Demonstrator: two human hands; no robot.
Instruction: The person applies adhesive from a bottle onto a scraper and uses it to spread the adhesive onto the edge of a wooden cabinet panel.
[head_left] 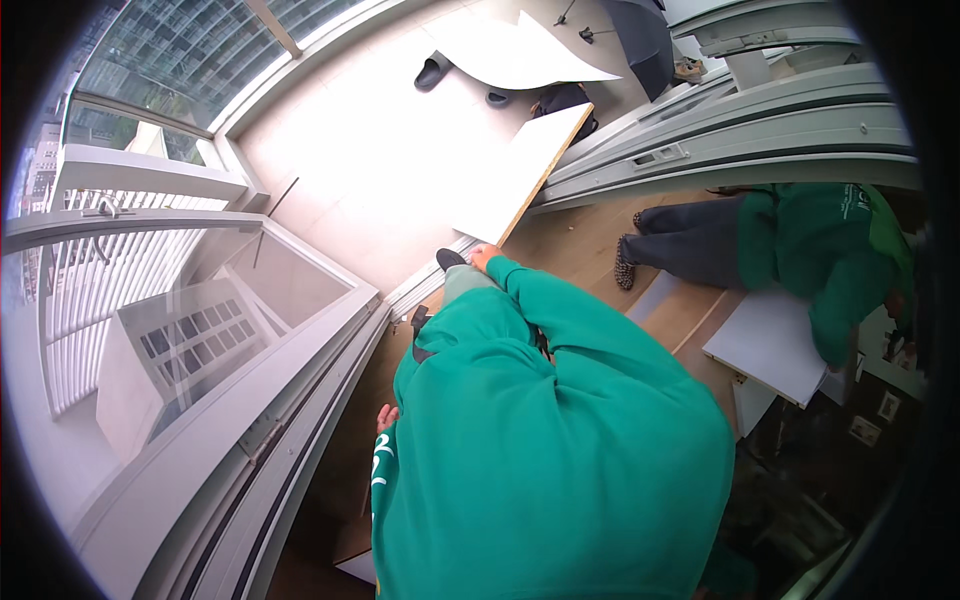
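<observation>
My right hand point(485, 256) is stretched out low in front of me, its fingers closed on the near end of a white board point(530, 170) with a raw, light-brown edge. The board slants across the door threshold toward the bright tiled floor. My black shoe point(450, 259) is just left of that hand, by the sill track. Beside my left hip hangs my left hand point(387, 417); its visible fingers are slightly apart, with nothing seen in them, and the rest is hidden by my green sleeve.
On my left stands an open glass door point(290, 390) with a white frame. A curved white sheet point(525, 50), dark slippers point(433, 72) and a dark bag point(563, 98) lie on the balcony. At right, a person in green point(815, 235) stands by another white panel point(775, 340).
</observation>
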